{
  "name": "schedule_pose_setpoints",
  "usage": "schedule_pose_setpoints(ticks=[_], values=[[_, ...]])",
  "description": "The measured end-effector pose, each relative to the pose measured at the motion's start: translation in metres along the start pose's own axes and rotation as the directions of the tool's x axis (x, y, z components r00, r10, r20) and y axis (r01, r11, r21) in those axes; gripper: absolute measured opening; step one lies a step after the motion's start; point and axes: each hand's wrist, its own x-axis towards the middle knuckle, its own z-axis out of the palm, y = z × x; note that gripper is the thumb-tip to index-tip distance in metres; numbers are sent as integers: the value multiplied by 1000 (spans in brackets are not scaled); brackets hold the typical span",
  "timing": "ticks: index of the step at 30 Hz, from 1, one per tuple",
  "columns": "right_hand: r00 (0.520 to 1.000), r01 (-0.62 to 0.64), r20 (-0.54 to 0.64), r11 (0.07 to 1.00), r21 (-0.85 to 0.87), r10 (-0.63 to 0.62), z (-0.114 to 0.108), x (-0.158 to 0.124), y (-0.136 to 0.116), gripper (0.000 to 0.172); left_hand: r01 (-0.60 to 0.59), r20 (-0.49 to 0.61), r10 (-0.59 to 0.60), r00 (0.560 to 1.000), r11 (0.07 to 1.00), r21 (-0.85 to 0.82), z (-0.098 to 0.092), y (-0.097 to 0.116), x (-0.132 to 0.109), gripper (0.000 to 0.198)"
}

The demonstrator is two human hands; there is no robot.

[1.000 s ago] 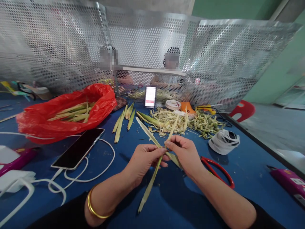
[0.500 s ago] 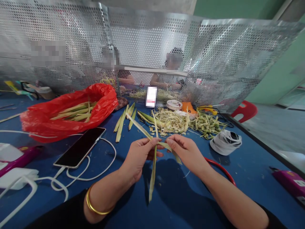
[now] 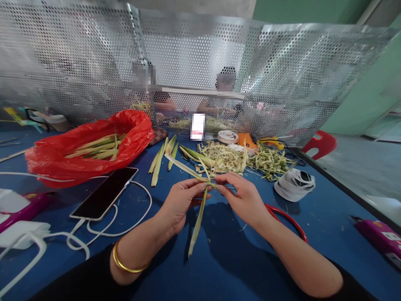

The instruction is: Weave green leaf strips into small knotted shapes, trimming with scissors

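My left hand (image 3: 180, 205) and my right hand (image 3: 242, 196) meet above the blue table (image 3: 219, 259), both pinching thin yellow-green leaf strips (image 3: 197, 221) where they cross. One strip hangs down toward me, another runs up and left from the pinch. A gold bangle sits on my left wrist. Red-handled scissors (image 3: 290, 223) lie on the table just under my right forearm. Loose green stalks (image 3: 161, 161) lie beyond my hands.
A red plastic bag (image 3: 90, 146) holding stalks lies at left, a phone (image 3: 105, 194) with white cable in front of it. A heap of trimmings (image 3: 244, 161) and a white roll (image 3: 294, 184) sit to the right. Behind a perforated metal screen (image 3: 200, 58) two people sit.
My right hand has turned and shifted up, bringing the upright strip down into the crossing point. The hanging strip swung from slanting left to nearly straight down.
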Motion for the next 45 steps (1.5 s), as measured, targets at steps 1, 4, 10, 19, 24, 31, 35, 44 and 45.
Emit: schedule_pose_setpoints(ticks=[1, 4, 10, 19, 24, 31, 35, 44, 45], values=[[1000, -1, 12, 1000, 3, 1, 1, 0, -1, 15, 1, 12, -1, 1000, 1000, -5, 0, 0, 0, 19], [999, -1, 33, 1000, 24, 0, 2, -1, -2, 14, 0, 25, 0, 1000, 1000, 10, 2, 0, -1, 20], [990, 21, -139, 998, -63, -30, -5, 0, 1, 17, -134, -329, 147, 933, 989, 62, -4, -1, 5, 22], [951, 288, -45, 932, -221, -305, -8, 1, -5, 22, -379, 25, 434, 901, 757, 532, -5, 12, 0, 17], [941, 303, -74, 921, -244, -329, -6, 1, -5, 19, -219, 85, 204, 975, 935, 278, 1, 7, -2, 19], [928, 115, -344, 988, -101, -143, -13, 0, -7, 15, -69, -127, 57, 990, 993, -100, -2, 7, 0, 23], [998, 58, 7, 997, -52, -57, 0, -4, -12, 15, -68, -123, 51, 991, 989, -135, 1, 6, -2, 26], [990, 34, 141, 999, -27, -30, 8, -7, -14, 24, -193, -220, 182, 958, 981, -29, 0, -7, 2, 21], [987, 6, 160, 1000, 6, -7, 8, -6, -15, 23, -188, -221, 177, 959, 982, -29, 0, -8, 2, 22]])
